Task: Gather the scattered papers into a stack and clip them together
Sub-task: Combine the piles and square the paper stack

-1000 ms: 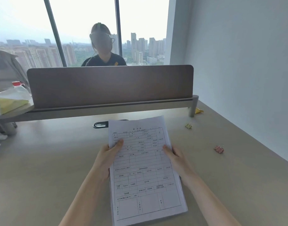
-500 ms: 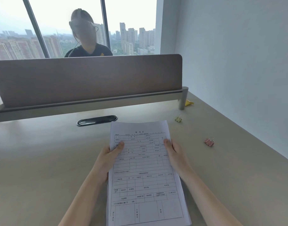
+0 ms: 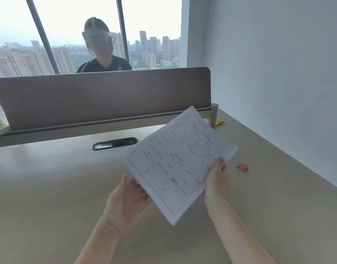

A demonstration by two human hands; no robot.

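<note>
A stack of white printed forms [image 3: 180, 162] is lifted off the beige desk [image 3: 49, 187] and turned clockwise, its top edge pointing up and right. My left hand [image 3: 128, 199] supports the stack from below at its lower left edge. My right hand [image 3: 217, 180] grips its right edge with the thumb on top. A pink binder clip [image 3: 243, 165] lies on the desk just right of the stack, apart from my right hand.
A brown divider panel [image 3: 102, 98] runs along the desk's back edge, with a person seated behind it. A black cable grommet [image 3: 115, 143] sits in the desk. A yellow object [image 3: 220, 121] lies by the divider's post. The wall is close on the right.
The stack lay upright on the desk between both hands. It is now raised and rotated clockwise, and my left hand has slipped under its lower edge. A small yellow clip is now hidden behind it.
</note>
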